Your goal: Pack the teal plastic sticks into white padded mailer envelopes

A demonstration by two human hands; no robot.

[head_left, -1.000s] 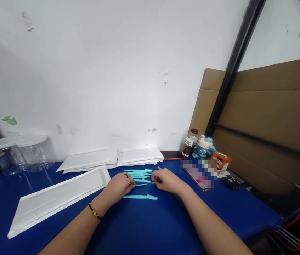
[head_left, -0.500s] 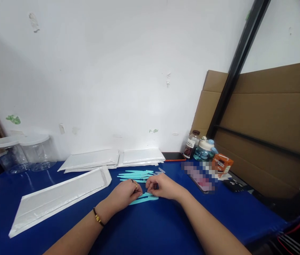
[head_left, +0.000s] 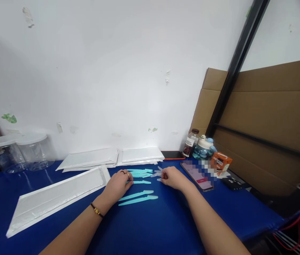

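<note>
Two turquoise eyebrow razors lie side by side on the blue table, nearest to me. Just beyond them my left hand, with rings and a bracelet, is closed on the handle end of another eyebrow razor, whose blade end points right. Behind that lies a loose row of several more turquoise razors. To their right, my right hand pinches at a small clear blade cap. A few other clear caps lie by its fingertips, partly hidden.
A white padded envelope lies at the left, with envelope stacks behind. Clear jars stand far left. On the right are a dark phone, a lit phone, a bottle, a blue jug and an orange box.
My hands have moved apart from above the near razors: the left went left onto a farther razor, the right went right to the clear caps. The two near razors are now uncovered.
</note>
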